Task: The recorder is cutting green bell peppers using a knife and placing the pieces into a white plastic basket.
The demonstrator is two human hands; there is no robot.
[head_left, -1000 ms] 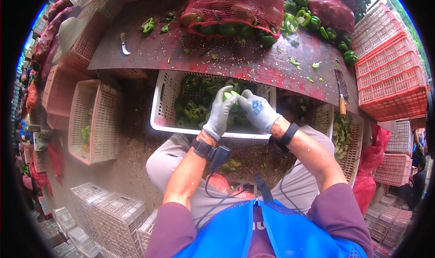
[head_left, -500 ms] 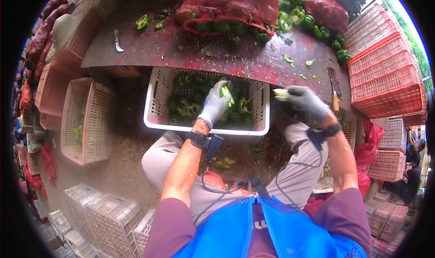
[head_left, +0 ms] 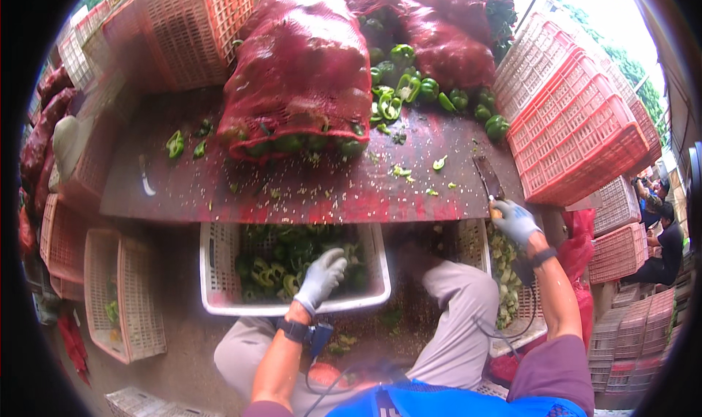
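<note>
My left hand (head_left: 322,279), in a grey glove, hovers over a white plastic crate (head_left: 207,271) below the table edge. The fingers are loosely bent and apart, with nothing visible in them. Halved and cut green peppers (head_left: 274,271) fill much of that crate. At the table's right front edge, my gloved right hand (head_left: 518,223) is closed on the handle of a knife (head_left: 485,177). The dark blade lies on the tabletop and points away from me. Below my right forearm, pale pepper cores (head_left: 504,278) lie in another crate.
On the dark table (head_left: 168,197) stands a red mesh sack (head_left: 300,73) of peppers, with loose green peppers (head_left: 428,89) to its right. A small hooked knife (head_left: 147,177) lies at left. Red crates (head_left: 570,117) lean at right; a pinkish crate (head_left: 124,300) stands on the floor at left.
The pepper piece has left my left hand, and the pale core has left my right hand. My right hand has taken hold of the knife handle. The view has shifted, showing more table.
</note>
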